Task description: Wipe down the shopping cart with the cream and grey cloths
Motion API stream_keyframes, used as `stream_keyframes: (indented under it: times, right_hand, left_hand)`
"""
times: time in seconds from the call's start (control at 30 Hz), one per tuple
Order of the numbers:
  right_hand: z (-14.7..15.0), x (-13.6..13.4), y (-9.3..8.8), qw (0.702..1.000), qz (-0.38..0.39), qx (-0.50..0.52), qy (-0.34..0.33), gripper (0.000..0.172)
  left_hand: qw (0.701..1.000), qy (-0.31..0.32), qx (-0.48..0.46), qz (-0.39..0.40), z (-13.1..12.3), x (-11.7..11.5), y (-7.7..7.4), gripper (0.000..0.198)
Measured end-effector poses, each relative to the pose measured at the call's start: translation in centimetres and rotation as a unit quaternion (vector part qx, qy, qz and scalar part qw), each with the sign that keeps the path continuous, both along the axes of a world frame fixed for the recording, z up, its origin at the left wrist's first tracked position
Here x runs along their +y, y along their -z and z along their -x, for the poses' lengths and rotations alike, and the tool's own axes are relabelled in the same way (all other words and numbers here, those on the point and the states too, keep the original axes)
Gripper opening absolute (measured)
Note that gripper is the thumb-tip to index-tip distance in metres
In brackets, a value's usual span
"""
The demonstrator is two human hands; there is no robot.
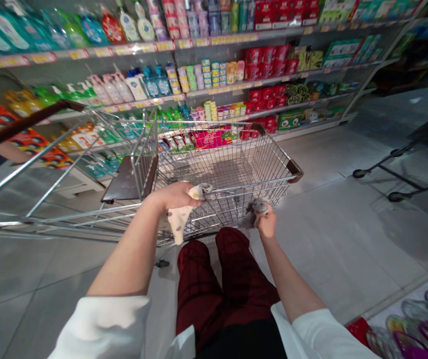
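A wire shopping cart (285, 167) lies tipped in front of me on the tiled floor, its basket open towards me. My left hand (176, 195) is closed on a cream cloth with dark spots (179, 219) at the cart's near rim. My right hand (267, 220) is closed on a grey cloth (256, 207), pressed against the wire rim lower right. Below my arms are my knees in dark red trousers (217, 284).
Shop shelves (214, 89) packed with bottles, jars and red boxes run behind the cart. A second cart frame (49, 149) stands at the left. A wheeled stand base (393, 172) sits at the right. Colourful items (419, 329) lie at the lower right.
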State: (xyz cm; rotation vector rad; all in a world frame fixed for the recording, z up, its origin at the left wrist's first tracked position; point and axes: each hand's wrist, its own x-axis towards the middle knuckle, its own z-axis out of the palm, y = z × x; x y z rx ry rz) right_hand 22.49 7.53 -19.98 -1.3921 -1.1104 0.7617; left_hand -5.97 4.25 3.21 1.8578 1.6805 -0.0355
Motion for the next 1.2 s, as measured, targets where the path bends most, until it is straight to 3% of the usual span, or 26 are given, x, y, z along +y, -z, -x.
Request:
stream_keyframes:
  times: [0.1, 0.17, 0.33, 0.43, 0.6, 0.7, 0.83, 1.0, 1.1, 1.2]
  right_hand:
    - [-0.3, 0.7, -2.6, 0.996, -0.048, -0.009, 0.078, 0.036]
    - [-0.3, 1.1, -3.2, 0.991, -0.082, -0.046, 0.093, 0.039]
    - [-0.1, 1.2, -0.1, 0.992, -0.08, -0.098, 0.014, 0.044]
    - [-0.5, 1.2, 0.8, 0.997, -0.051, -0.06, 0.022, 0.036]
    - [-1.8, 2.0, -2.8, 0.986, -0.079, -0.005, 0.146, 0.031]
    - [-2.2, 2.7, -4.4, 0.973, -0.145, -0.065, 0.167, 0.035]
    - [-2.1, 3.0, -2.6, 0.968, -0.157, -0.163, 0.106, 0.032]
    - [-2.7, 2.6, 1.0, 0.99, -0.063, -0.106, 0.067, 0.025]
    - [-3.9, 3.0, 1.0, 0.992, -0.044, -0.08, 0.083, 0.031]
    - [-5.3, 4.5, -0.5, 0.984, -0.054, -0.037, 0.163, 0.036]
  left_hand:
    - [1.0, -0.004, -0.007, 0.007, 0.0, -0.1, -0.1, 0.038]
    - [1.0, -0.013, -0.009, 0.012, -0.1, -0.1, -0.2, 0.038]
    - [1.0, -0.017, -0.001, -0.003, -0.1, -0.2, -0.3, 0.038]
    - [1.0, -0.013, -0.005, -0.006, -0.1, -0.1, -0.3, 0.039]
    - [1.0, -0.017, -0.001, 0.007, -0.4, -0.2, -0.6, 0.036]
    - [1.0, -0.026, -0.003, 0.012, -0.5, -0.3, -0.6, 0.035]
    - [1.0, -0.025, -0.002, 0.005, -0.3, -0.2, -0.4, 0.036]
    - [1.0, -0.019, 0.005, -0.004, -0.1, 0.0, -0.2, 0.037]
    - [1.0, -0.019, 0.009, -0.002, -0.1, 0.0, -0.2, 0.038]
    - [1.0, -0.021, 0.004, 0.005, -0.2, -0.1, -0.2, 0.039]
